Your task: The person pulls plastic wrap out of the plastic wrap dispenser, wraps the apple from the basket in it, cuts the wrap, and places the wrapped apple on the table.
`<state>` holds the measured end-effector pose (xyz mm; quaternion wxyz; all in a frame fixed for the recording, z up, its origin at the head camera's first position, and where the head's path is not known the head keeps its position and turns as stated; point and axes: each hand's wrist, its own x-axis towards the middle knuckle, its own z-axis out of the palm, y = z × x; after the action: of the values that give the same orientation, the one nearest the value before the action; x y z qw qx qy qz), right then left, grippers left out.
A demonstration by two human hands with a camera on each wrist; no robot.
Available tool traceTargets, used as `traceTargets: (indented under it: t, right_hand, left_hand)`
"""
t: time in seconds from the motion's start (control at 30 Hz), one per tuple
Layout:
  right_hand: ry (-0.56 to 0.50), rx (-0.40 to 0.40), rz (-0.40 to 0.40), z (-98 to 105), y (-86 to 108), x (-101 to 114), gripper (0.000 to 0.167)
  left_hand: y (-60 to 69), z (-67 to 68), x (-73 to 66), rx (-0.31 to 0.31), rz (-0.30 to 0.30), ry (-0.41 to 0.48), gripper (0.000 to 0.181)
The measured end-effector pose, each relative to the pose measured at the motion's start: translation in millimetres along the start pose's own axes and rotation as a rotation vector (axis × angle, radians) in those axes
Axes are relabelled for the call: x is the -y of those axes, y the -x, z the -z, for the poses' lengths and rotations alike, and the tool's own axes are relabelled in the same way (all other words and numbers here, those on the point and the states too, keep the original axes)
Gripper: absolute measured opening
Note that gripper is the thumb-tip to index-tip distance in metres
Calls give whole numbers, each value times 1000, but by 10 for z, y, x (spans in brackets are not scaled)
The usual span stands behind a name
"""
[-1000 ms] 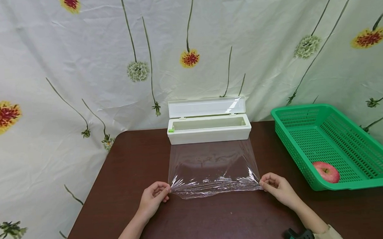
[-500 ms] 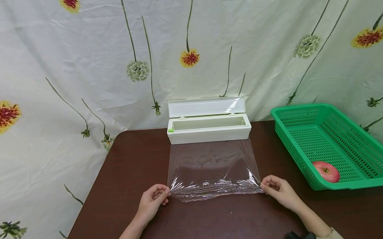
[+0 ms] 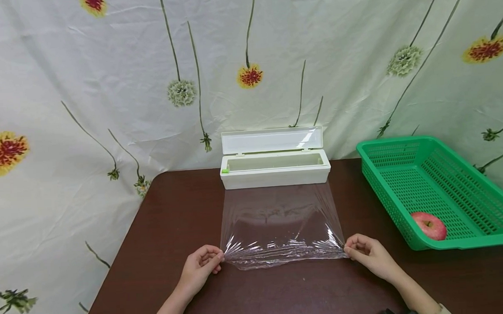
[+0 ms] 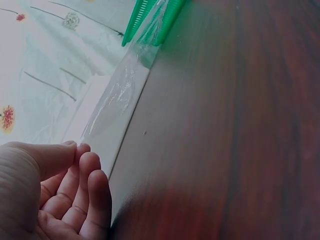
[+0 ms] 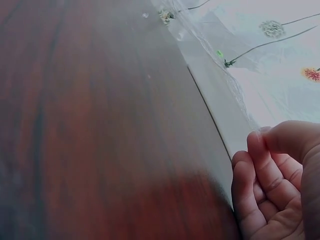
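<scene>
A sheet of clear plastic wrap point(image 3: 280, 226) stretches forward from under the front of a white dispenser box point(image 3: 275, 178), whose lid stands raised at the back. My left hand point(image 3: 199, 267) pinches the sheet's near left corner between thumb and forefinger. At the near right corner, my right hand point(image 3: 371, 257) pinches it the same way. The near edge is gathered and creased between the two hands. In the left wrist view, the wrap point(image 4: 117, 90) runs taut away from the thumb tip. The right wrist view shows the thumb and forefinger of the right hand point(image 5: 275, 175) meeting on the film.
A green perforated basket point(image 3: 384, 207) stands on the right of the dark brown table point(image 3: 266, 297), with a red apple point(image 3: 429, 226) in its near left corner. A white flower-printed cloth point(image 3: 138, 63) hangs behind the table. A small green slider point(image 3: 225, 171) sits on the box's left end.
Both hands have drawn slightly nearer to me, keeping their pinch on the wrap. The near edge of the sheet has come forward with them, while the box has stayed in place.
</scene>
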<state>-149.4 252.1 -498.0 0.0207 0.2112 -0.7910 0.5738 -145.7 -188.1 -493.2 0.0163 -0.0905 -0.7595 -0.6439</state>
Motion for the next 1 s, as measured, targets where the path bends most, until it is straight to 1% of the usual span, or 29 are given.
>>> traceTargets:
  t: [0.1, 0.27, 0.4, 0.5, 0.67, 0.83, 1.0]
  right_hand:
    - [-9, 13, 2, 6, 12, -9, 6]
    - [-24, 25, 32, 12, 17, -13, 8]
    - [-24, 3, 39, 1, 12, -12, 8]
    - [-17, -22, 24, -11, 5, -19, 7]
    - [-13, -56, -19, -31, -11, -24, 3]
    - [-3, -86, -58, -43, -29, -15, 4]
    - [17, -96, -74, -56, -56, -24, 6]
  left_hand:
    - [9, 13, 6, 18, -15, -2, 14]
    - [16, 19, 17, 26, 18, 1, 15]
    - [14, 21, 18, 25, 13, 2, 16]
    - [1, 17, 16, 16, 21, 9, 17]
    - [-28, 0, 14, -11, 72, 19, 18]
    - [-64, -22, 11, -21, 101, 20, 20]
    - [-102, -32, 12, -46, 130, 22, 17]
